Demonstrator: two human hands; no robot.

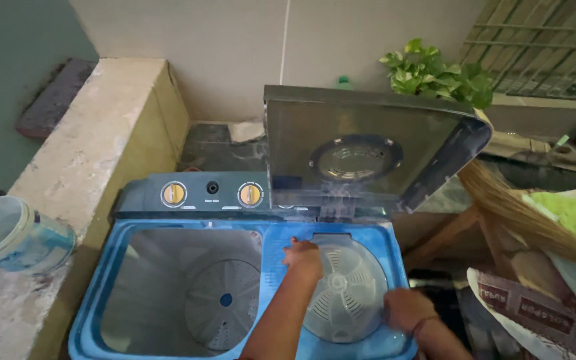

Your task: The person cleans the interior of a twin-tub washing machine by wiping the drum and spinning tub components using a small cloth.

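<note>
Pressing down on the round white spinner cover (346, 289), I have my left hand (303, 259) on its upper left edge and my right hand (406, 309) on its lower right edge. Both grips look curled over the rim, though blur hides the fingers. It sits in the right tub of the blue washing machine (101, 293), under the raised lid (368, 150). Left tub (188, 287) lies open.

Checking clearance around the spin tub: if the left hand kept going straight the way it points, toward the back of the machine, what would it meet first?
Probably the base of the raised lid; the left hand rests at the round white cover's far rim. Depth is unclear.
</note>
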